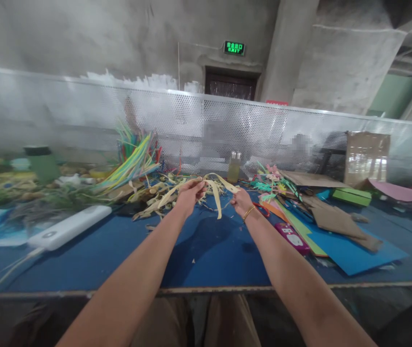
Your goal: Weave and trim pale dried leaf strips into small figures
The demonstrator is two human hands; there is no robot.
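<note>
Above the blue tabletop [213, 270], my left hand [191, 195] pinches a pale yellow strip [216, 200] that looks like dried husk, one end dangling. The strip arches across towards my right hand [241, 201], whose fingers are closed on its other part; whether it is one piece or two I cannot tell. A pile of similar pale strips [166, 195] lies just behind and left of my left hand. Close to my right hand are the red handles of what seem to be scissors [262, 209].
To the left lie a white power strip [72, 226], a green bottle [43, 166] and colourful pipe cleaners [137, 161]. On the right are blue card [358, 250], brown cardboard [336, 219] and a purple box [292, 237]. A small bottle [234, 168] stands before the perforated metal partition [191, 130].
</note>
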